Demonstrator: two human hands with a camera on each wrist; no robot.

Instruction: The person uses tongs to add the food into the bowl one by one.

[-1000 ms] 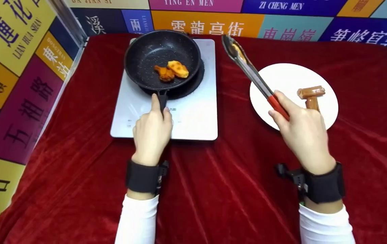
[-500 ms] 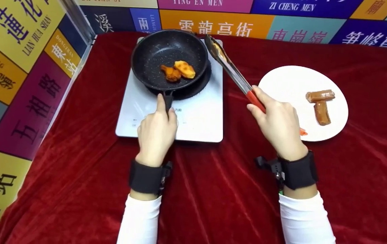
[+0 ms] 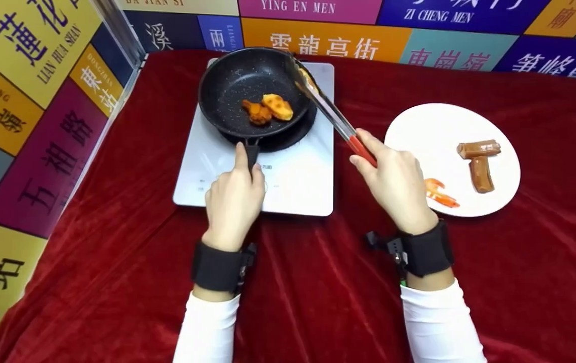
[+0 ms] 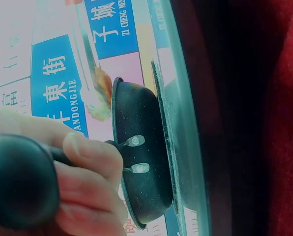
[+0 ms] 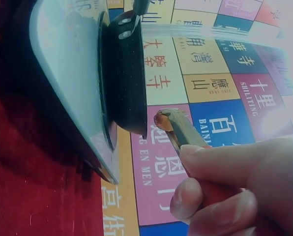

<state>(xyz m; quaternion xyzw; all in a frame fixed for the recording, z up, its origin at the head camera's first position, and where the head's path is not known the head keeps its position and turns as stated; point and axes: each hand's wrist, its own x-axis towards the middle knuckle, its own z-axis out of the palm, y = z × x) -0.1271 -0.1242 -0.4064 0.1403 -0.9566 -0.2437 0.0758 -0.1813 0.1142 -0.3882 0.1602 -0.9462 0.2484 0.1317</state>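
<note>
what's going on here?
A person's left hand grips the handle of a pan over a hob. The right hand holds tongs with some food at the pan's right rim, not yet released. Two other pieces lie in the pan; two sausages and a shrimp are on the plate.

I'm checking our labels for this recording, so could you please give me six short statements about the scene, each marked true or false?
The left hand grips the handle of the pan. True.
The right hand holds tongs. True.
The tongs are empty. False: a food piece is between their ends.
The pan holds only one piece. False: a drumstick-shaped piece and a yellow piece lie in it.
Two sausage pieces lie on the plate. True.
The plate is left of the pan. False: it is to the right, on the red cloth.
</note>
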